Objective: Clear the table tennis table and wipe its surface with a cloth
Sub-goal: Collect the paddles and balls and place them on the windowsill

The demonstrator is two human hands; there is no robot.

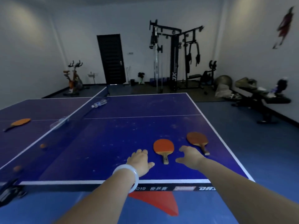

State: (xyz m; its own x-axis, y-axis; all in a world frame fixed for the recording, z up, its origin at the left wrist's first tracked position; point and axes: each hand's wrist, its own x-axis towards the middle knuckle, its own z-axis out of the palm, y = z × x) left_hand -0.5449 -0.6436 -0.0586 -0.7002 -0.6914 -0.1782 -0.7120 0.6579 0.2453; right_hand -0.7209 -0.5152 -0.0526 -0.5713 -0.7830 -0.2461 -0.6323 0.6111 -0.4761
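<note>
The blue table tennis table (123, 130) is dusty and scuffed. Two red paddles lie on its near half: one (163, 147) between my hands, another (197, 139) further right. My left hand (140, 162), with a white bangle on its wrist, hovers just left of the middle paddle, fingers loosely spread. My right hand (190, 156) reaches between the two paddles, fingers curved and holding nothing. A third paddle (20, 122) lies beyond the net (77, 111). Two plastic bottles (99, 103) (59, 124) lie along the net. Two orange balls (42, 145) (17, 168) sit near the net at left.
Gym machines (176, 59) stand at the back wall beside a dark door (111, 59). An exercise bike (73, 78) is at back left. A bench (262, 97) with bags runs along the right wall. Blue floor lies around the table.
</note>
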